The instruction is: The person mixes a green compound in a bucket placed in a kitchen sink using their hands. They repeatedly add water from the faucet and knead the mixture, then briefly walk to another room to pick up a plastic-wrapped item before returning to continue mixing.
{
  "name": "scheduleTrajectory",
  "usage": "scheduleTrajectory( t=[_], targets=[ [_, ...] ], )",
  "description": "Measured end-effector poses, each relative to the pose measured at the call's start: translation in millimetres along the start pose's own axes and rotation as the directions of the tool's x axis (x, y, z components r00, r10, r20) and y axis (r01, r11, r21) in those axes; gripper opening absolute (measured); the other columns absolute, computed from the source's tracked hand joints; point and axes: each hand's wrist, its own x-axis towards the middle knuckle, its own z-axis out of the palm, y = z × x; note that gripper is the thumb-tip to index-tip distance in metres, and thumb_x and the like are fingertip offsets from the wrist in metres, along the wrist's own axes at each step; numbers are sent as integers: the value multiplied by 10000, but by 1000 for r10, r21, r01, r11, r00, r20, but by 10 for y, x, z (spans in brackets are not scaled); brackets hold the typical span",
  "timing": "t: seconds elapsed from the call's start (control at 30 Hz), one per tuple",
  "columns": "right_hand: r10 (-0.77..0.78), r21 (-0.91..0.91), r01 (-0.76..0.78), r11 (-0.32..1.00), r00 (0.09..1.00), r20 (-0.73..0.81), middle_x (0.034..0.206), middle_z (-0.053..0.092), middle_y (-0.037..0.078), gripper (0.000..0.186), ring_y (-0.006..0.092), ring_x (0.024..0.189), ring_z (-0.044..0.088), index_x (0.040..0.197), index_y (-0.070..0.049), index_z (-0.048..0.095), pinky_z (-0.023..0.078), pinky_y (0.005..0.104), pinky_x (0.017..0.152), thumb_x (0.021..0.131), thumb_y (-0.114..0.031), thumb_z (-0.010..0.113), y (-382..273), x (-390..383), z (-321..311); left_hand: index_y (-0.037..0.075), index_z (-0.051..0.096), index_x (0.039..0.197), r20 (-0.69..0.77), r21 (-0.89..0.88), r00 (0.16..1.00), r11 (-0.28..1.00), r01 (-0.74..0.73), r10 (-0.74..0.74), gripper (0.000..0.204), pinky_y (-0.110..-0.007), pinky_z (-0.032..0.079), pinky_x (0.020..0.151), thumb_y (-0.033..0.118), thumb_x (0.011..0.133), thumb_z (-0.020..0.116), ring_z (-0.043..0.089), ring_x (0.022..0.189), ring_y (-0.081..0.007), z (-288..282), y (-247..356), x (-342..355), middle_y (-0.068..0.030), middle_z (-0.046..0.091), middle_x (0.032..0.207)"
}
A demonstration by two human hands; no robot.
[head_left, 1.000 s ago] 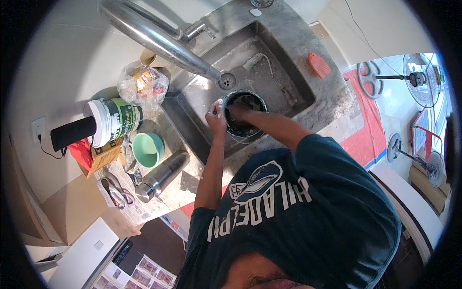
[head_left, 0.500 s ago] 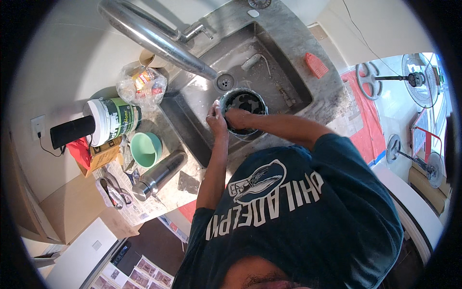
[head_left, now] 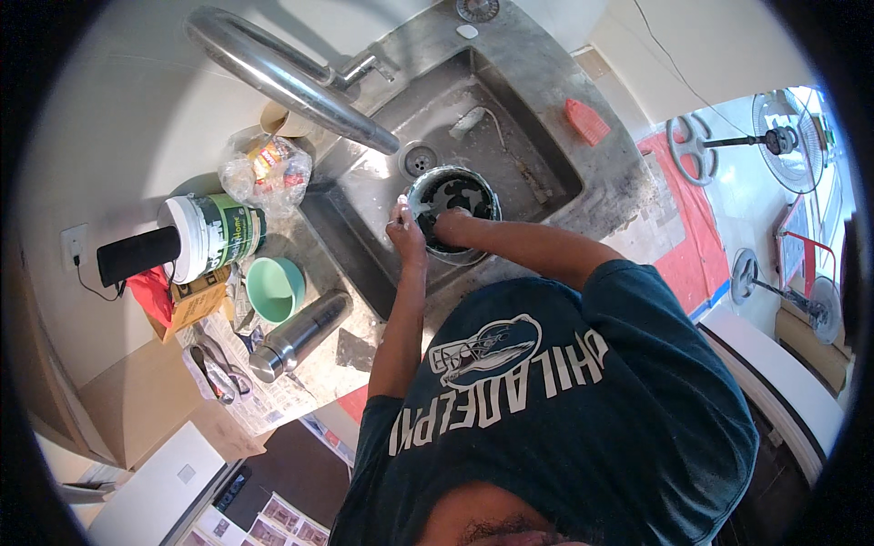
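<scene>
A round bucket (head_left: pixel 492 196) with a dark inside streaked with pale residue stands in the near part of the steel sink (head_left: pixel 364 264). At its left rim is my left hand (head_left: pixel 407 235), its fingers closed on the bucket's edge, with a whitish fingertip. My right hand (head_left: pixel 452 226) reaches down inside the bucket, fingers curled; whatever they hold is hidden. Beyond the bucket, a paint roller (head_left: pixel 469 122) with a whitish sleeve and a bent wire frame lies on the sink floor, next to the drain (head_left: pixel 420 161).
A curved faucet (head_left: pixel 300 91) arches over the sink. Left on the counter are a white-and-green tub (head_left: pixel 205 237), a plastic bag (head_left: pixel 269 168), a green bowl (head_left: pixel 273 289) and a steel bottle (head_left: pixel 300 337). A red plastic container (head_left: pixel 587 122) lies on the right counter.
My right hand has shifted slightly within the bucket, and my left stays at the rim. The whole view has moved a little, so the sink sits slightly further left.
</scene>
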Motion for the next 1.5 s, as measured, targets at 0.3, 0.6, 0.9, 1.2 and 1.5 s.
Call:
scheduleTrajectory(
  t=[0.3, 0.6, 0.9, 1.2, 1.5],
  targets=[
    [-80, 177, 76, 981, 997, 18, 1040, 698, 169, 243, 324, 964, 680, 990, -45, 704, 527, 419, 841, 802, -176, 622, 184, 344, 293, -67, 654, 1095, -75, 39, 993, 995, -91, 94, 330, -311, 475, 828, 190, 1001, 469, 603, 900, -169, 84, 101, -79, -116, 675, 1000],
    [486, 612, -313, 726, 864, -134, 980, 683, 240, 293, 356, 901, 679, 925, 19, 697, 538, 451, 795, 739, -207, 687, 313, 901, 374, -46, 602, 1207, -85, 50, 994, 996, 76, -71, 363, -328, 456, 899, 215, 1008, 448, 604, 988, -205, 107, 363, -277, -131, 656, 1083],
    [-71, 67, 66, 996, 996, 62, 979, 691, 226, 308, 350, 945, 679, 959, 11, 722, 541, 439, 814, 720, -183, 716, -66, -196, -483, -42, 526, 1269, 208, -362, 961, 898, 249, -183, 423, -341, 400, 974, 251, 980, 433, 535, 1116, -211, -242, 258, -67, -119, 582, 1207],
    [-189, 88, 187, 978, 982, 14, 857, 679, 248, 279, 385, 849, 677, 843, 30, 713, 548, 456, 752, 731, -222, 672, 72, -258, -379, -19, 516, 1260, 105, -63, 990, 993, 99, -92, 367, -333, 365, 1018, 214, 993, 419, 504, 1160, -238, -336, 341, -559, -185, 551, 1217],
    [-221, 91, 228, 969, 972, -83, 827, 672, 267, 256, 394, 768, 680, 775, 34, 707, 545, 468, 716, 778, -202, 609, -208, -356, -321, -75, 615, 1122, -126, -191, 960, 956, 224, -250, 408, -353, 425, 896, 241, 1012, 382, 578, 958, -230, -232, -401, -240, -168, 652, 1056]
  ],
)
